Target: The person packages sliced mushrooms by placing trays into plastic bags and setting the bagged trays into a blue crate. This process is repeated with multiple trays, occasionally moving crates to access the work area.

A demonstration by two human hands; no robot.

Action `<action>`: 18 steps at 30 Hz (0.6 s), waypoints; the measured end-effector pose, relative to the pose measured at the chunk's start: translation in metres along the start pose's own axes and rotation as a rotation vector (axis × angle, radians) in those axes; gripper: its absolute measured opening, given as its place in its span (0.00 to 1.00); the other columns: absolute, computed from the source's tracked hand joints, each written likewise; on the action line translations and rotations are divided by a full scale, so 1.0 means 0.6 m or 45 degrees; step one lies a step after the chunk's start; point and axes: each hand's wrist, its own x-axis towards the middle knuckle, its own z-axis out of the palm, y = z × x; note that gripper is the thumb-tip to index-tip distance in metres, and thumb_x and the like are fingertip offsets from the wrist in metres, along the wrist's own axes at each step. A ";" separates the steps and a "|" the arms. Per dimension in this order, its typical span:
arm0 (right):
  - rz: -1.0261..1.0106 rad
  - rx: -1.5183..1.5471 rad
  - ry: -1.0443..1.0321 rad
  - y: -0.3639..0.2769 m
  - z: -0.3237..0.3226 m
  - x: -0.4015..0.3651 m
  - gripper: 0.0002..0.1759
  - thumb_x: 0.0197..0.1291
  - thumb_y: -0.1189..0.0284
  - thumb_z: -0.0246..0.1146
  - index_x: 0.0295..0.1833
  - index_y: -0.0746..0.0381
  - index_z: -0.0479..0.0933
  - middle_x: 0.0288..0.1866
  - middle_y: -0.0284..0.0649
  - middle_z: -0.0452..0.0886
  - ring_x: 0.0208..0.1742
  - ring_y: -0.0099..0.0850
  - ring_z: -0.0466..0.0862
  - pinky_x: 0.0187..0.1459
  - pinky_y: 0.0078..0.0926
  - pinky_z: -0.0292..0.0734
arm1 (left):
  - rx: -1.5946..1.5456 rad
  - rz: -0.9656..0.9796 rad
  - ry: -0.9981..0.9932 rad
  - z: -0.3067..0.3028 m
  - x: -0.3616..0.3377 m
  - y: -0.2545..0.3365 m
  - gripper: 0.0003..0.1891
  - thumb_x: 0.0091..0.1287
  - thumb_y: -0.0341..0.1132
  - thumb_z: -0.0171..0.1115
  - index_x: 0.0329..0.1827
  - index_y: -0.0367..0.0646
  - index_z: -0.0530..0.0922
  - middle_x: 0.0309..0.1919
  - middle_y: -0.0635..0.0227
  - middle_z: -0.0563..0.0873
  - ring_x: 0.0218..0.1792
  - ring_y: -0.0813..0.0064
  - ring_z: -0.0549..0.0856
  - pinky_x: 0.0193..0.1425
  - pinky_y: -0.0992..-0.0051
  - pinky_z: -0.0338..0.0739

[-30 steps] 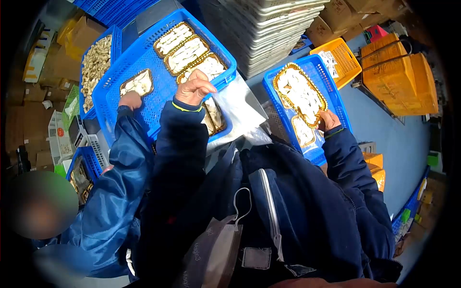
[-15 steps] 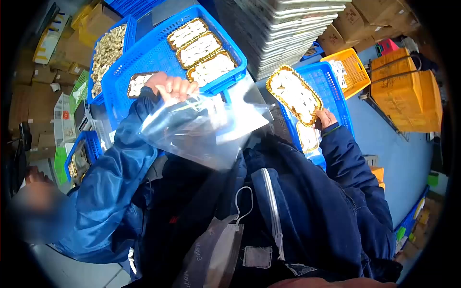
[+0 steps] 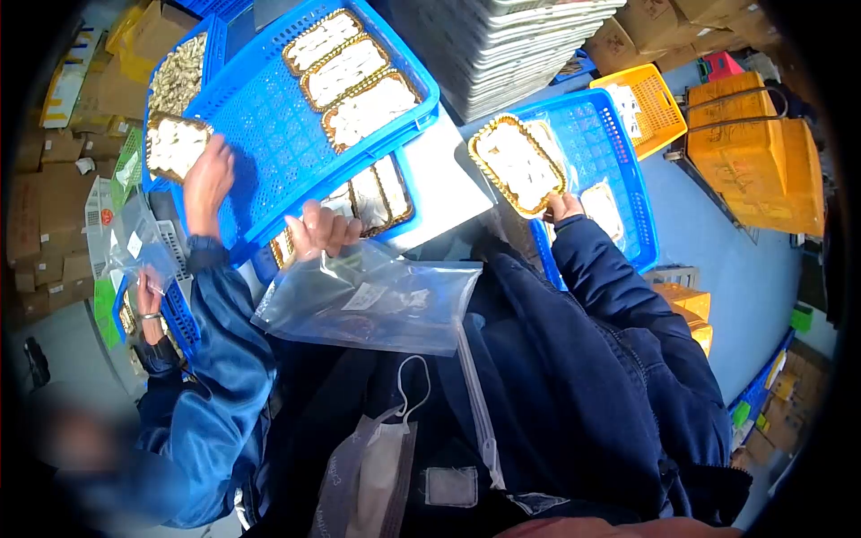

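My left hand [image 3: 325,231] is closed on the top edge of a clear plastic bag [image 3: 368,296], which hangs in front of my jacket and has a white label. The bag looks flat, with no tray in it. My right hand [image 3: 563,208] grips the near corner of a gold-rimmed tray [image 3: 517,166] filled with white pieces. That tray is held tilted over the left edge of a smaller blue basket [image 3: 628,215]. Beside my left hand stands a large blue crate [image 3: 260,134] with several similar trays [image 3: 345,76]. More filled trays [image 3: 381,193] show beneath the crate's near edge.
At left, a co-worker's hand [image 3: 208,184] holds a filled tray [image 3: 177,148]; their other hand [image 3: 151,291] holds a clear bag [image 3: 134,238]. A tall stack of white trays [image 3: 511,54] rises at the back. An orange basket [image 3: 647,103] and orange boxes [image 3: 749,152] stand right.
The co-worker's hand has lifted a tray from the large crate and moved it left. My bag now hangs flatter, label visible. My right hand's tray has shifted left.
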 end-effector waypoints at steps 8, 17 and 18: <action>-0.008 0.168 -0.224 0.102 0.170 -0.023 0.17 0.65 0.67 0.49 0.52 0.67 0.69 0.39 0.41 0.79 0.31 0.27 0.78 0.29 0.18 0.74 | 1.268 0.510 -0.345 -0.177 0.058 -0.402 0.21 0.66 0.58 0.44 0.24 0.52 0.63 0.12 0.79 0.60 0.13 0.83 0.61 0.29 0.77 0.57; 0.686 -0.110 -0.363 0.006 0.188 -0.064 0.31 0.60 0.52 0.54 0.42 0.76 0.73 0.33 0.48 0.82 0.28 0.35 0.84 0.32 0.23 0.81 | 1.340 0.499 -0.541 -0.119 0.067 -0.386 0.21 0.65 0.58 0.46 0.23 0.52 0.61 0.12 0.80 0.58 0.12 0.84 0.58 0.28 0.77 0.56; 0.620 -0.277 -0.433 0.010 0.181 -0.063 0.33 0.61 0.48 0.51 0.40 0.74 0.74 0.33 0.48 0.82 0.29 0.35 0.84 0.32 0.26 0.81 | 1.335 0.457 -0.618 -0.120 0.069 -0.374 0.21 0.67 0.57 0.42 0.24 0.51 0.62 0.12 0.79 0.59 0.13 0.83 0.59 0.28 0.77 0.56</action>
